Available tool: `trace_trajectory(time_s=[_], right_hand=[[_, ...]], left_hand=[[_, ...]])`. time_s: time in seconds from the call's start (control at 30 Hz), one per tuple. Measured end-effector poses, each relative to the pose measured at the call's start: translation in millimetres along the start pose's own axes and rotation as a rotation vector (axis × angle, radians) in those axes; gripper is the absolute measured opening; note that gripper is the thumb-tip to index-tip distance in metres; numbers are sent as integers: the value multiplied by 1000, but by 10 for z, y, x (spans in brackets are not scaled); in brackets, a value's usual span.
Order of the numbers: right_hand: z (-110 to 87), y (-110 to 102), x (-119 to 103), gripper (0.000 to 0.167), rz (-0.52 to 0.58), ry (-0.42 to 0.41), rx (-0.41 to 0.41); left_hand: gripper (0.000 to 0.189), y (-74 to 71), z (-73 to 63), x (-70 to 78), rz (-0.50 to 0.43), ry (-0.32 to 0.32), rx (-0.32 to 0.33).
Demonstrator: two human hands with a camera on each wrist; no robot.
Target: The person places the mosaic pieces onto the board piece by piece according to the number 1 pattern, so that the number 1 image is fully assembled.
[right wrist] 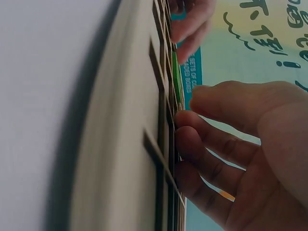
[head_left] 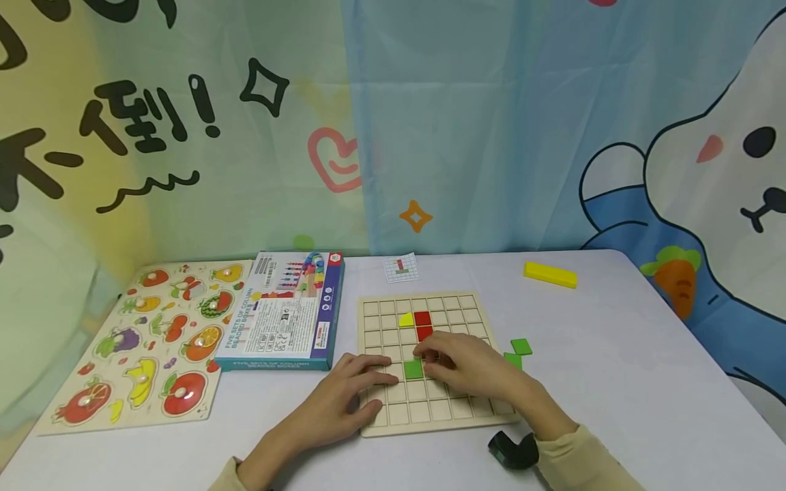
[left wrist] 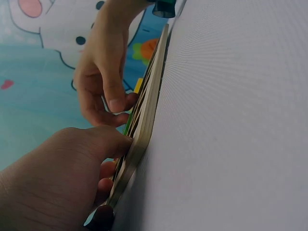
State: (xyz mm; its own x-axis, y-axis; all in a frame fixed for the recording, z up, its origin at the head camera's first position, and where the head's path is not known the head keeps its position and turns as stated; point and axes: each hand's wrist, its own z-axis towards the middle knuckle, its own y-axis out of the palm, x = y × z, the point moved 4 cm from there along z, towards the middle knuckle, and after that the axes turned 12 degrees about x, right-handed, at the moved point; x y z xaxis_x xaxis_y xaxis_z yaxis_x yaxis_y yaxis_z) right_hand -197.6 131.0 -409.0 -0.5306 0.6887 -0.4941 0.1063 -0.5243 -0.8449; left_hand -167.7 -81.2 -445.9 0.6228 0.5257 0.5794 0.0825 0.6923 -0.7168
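Note:
A wooden grid board [head_left: 439, 412] lies on the table. My left hand [head_left: 344, 395] rests at its left edge, fingertips on the grid and thumb near the rim. Over the middle of the board, my right hand [head_left: 463, 361] has bent, relaxed fingers touching the grid; no piece shows between thumb and fingers in the right wrist view [right wrist: 240, 139]. Beside those fingertips lies a green square tile [head_left: 413, 369]. Red tiles [head_left: 422, 319] form a column above the right hand, whose lower end it hides. A yellow piece [head_left: 406, 319] sits left of them.
Loose green tiles [head_left: 520, 346] lie right of the board. Behind are a small grid card [head_left: 402, 268] and a yellow bar [head_left: 550, 275]. At left are a boxed set [head_left: 276, 327] and a fruit puzzle board [head_left: 141, 341]. A dark curved object [head_left: 514, 451] is by the right wrist.

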Motion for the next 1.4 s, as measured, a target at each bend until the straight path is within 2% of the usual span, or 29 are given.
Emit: trace_trajectory(time_s=[0.2,0.47,0.83,1.23,1.4], right_hand=[[-7,-123,100,13,5,41,9],[-63,-334,363,8,16,107,-18],[-189,-586,593,16,45,248,-68],[-293,-696,885,16,13,304,-97],[-325,-753,944,18,-1,297,-92]], left_hand=[[35,8,1,-4,0,8,3],[35,0,0,3,-5,14,8],[35,-5,-1,13,-6,9,-2],[34,-4,-3,7,3,19,6],[34,-5,-1,7,5,10,2]])
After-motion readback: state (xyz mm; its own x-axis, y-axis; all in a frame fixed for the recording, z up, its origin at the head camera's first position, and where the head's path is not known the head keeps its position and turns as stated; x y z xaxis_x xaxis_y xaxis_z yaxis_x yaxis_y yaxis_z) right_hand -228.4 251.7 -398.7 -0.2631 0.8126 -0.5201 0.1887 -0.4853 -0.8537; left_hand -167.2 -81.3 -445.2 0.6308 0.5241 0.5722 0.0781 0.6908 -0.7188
